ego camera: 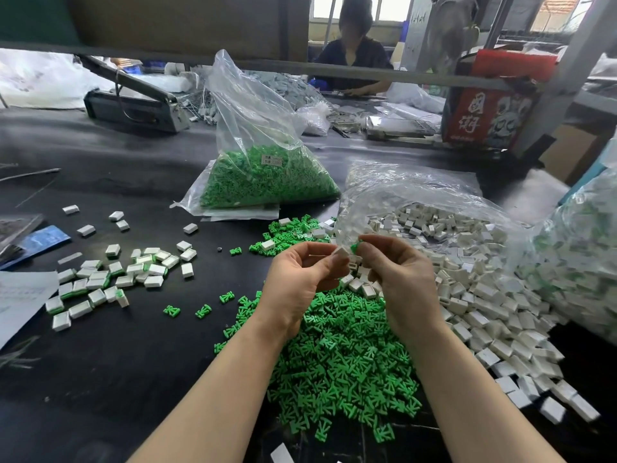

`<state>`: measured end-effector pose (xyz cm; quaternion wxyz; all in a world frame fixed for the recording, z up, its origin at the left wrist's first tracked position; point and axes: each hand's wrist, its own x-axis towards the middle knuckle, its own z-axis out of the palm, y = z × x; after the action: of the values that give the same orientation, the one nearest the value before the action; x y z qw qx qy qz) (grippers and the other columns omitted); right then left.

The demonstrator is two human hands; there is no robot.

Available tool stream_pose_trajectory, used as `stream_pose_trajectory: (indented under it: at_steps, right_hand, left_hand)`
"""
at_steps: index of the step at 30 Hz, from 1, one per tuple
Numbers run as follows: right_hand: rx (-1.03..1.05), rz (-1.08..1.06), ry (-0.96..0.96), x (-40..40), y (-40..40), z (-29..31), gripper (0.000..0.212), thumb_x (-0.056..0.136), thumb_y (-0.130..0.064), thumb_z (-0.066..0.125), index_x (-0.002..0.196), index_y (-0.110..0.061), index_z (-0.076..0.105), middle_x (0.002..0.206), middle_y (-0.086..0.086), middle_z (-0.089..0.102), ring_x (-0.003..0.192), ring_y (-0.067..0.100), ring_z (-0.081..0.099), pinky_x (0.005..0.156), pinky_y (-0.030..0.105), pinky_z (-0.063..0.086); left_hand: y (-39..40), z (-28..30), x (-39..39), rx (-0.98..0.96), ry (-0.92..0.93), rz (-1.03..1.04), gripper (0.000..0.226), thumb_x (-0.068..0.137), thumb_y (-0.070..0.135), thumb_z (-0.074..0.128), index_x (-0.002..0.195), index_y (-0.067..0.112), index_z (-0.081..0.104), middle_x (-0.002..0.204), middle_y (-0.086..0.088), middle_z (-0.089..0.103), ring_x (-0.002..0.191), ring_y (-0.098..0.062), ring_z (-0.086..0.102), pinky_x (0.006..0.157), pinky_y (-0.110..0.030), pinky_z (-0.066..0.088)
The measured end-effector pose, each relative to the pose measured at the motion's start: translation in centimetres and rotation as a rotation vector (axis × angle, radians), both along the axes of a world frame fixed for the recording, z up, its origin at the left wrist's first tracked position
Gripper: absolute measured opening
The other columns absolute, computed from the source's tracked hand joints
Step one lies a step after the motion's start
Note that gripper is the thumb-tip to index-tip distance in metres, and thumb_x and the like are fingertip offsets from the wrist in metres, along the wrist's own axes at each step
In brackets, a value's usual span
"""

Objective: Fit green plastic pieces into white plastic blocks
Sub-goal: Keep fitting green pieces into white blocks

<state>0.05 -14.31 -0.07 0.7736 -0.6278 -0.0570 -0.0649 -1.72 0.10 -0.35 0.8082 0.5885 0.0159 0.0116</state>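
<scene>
My left hand [300, 279] pinches a small white block [341, 252] at its fingertips. Just to the right, my right hand [397, 272] pinches a green piece [354, 247] close beside the block; several more white blocks sit in its curled palm. Below both hands lies a big pile of loose green pieces [344, 359]. A heap of white blocks [494, 309] spills from an open clear bag on the right. Finished blocks with green showing [110, 279] lie scattered at the left.
A clear bag of green pieces [267, 178] stands at the middle back. Another bag of parts [581, 259] is at the far right. A person works across the black table [140, 355]; a sealing machine [133, 105] sits back left, papers at the left edge.
</scene>
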Motion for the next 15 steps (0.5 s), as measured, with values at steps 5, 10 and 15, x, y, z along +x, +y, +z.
stream_pose_trajectory:
  at_steps: [5,10,15]
  right_hand:
    - [0.047,0.029,0.005,0.04,0.05,0.02,0.011,0.083,-0.005,0.071,0.092,-0.012,0.072,0.082,0.001,0.074,0.073,0.012,0.066,0.064,0.02,0.052]
    - [0.045,0.039,-0.029,-0.02,0.02,0.02,0.01,0.078,-0.012,0.073,0.088,-0.013,0.072,0.079,-0.003,0.073,0.068,0.007,0.064,0.061,0.018,0.05]
    - [0.061,0.039,-0.046,-0.03,0.01,0.02,0.014,0.073,-0.016,0.074,0.086,-0.013,0.072,0.077,-0.002,0.072,0.067,0.008,0.062,0.059,0.018,0.049]
  left_hand:
    - [0.0,0.04,-0.07,-0.009,0.002,-0.021,0.02,0.084,0.017,0.072,0.1,0.007,0.067,0.094,-0.012,0.076,0.084,-0.018,0.074,0.07,-0.024,0.058]
    - [0.15,0.11,-0.13,-0.017,0.003,-0.02,0.019,0.084,0.016,0.073,0.099,0.007,0.067,0.094,-0.014,0.076,0.084,-0.018,0.073,0.07,-0.023,0.059]
    - [0.19,0.18,-0.14,0.0,-0.01,-0.02,0.028,0.073,0.024,0.077,0.095,0.009,0.069,0.091,-0.012,0.076,0.08,-0.018,0.073,0.067,-0.022,0.057]
